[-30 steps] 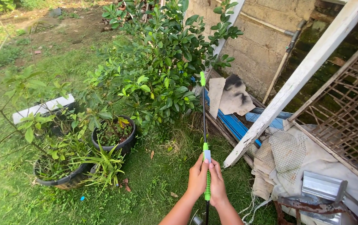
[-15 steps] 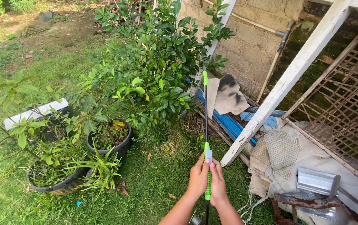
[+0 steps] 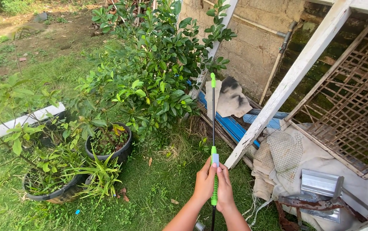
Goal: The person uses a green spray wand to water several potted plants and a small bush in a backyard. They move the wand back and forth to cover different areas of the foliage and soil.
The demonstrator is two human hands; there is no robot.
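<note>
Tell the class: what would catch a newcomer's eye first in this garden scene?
First, the two hands, left hand and right hand, clasped around the green handle of a long black spray wand at the bottom centre, its green tip pointing toward the leafy bush ahead. To the left, black pots of plants stand on the grass; on the right, a white wooden frame leans against the block wall.
</note>
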